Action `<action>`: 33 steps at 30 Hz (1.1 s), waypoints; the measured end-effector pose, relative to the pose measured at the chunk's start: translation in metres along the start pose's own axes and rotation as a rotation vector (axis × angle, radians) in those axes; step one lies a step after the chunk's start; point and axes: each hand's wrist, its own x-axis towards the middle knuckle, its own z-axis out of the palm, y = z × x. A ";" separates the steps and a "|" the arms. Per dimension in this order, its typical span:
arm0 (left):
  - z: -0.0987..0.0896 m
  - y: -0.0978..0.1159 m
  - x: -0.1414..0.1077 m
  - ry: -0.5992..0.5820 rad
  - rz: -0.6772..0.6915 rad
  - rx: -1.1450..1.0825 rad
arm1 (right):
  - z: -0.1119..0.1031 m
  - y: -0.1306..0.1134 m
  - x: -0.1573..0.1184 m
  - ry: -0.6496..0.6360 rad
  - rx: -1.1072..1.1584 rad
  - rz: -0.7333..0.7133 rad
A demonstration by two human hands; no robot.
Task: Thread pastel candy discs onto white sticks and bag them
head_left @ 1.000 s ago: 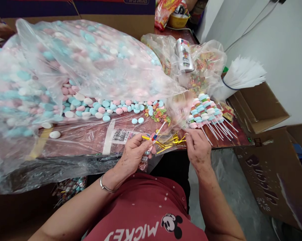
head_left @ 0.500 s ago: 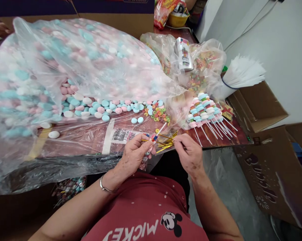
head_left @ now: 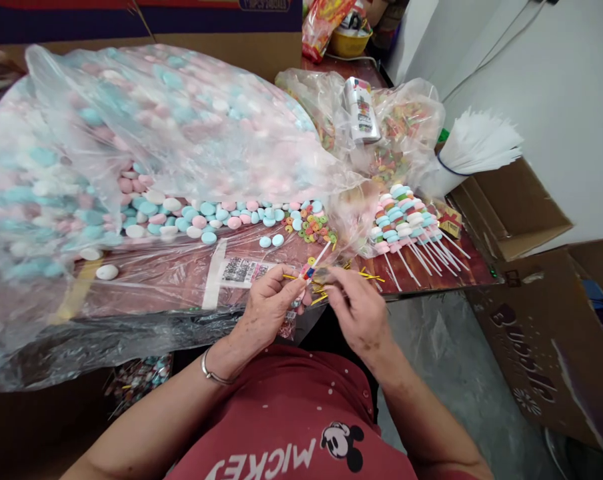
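Note:
My left hand (head_left: 276, 297) pinches a wrapped candy stick (head_left: 322, 255); its white end points up and right, and a gold tie pokes out at the fingers. Close beside it on the right is my right hand (head_left: 359, 307), its fingers blurred near the wrapper, so what they hold is unclear. Gold twist ties (head_left: 370, 275) lie behind and under my right hand. Small ring candies (head_left: 317, 227) are heaped just beyond the stick. To the right, skewers of marshmallows and rings (head_left: 406, 217) lie in a stack with white sticks toward me.
A large plastic bag of pink, blue and white marshmallows (head_left: 181, 113) covers the left and middle. Behind are bags of ring candies (head_left: 406, 113) and a white container of sticks (head_left: 449, 175). Cardboard boxes (head_left: 546, 347) stand at right. Part of another person's hand shows top left.
My right hand has moved left toward the wrapped stick, its fingers now close to my left hand. The gold tie stretched between the hands no longer shows that way. The view has shifted slightly.

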 end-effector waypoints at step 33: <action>-0.015 0.034 0.009 -0.350 0.068 0.893 | 0.001 -0.019 0.029 -0.301 -0.316 -0.561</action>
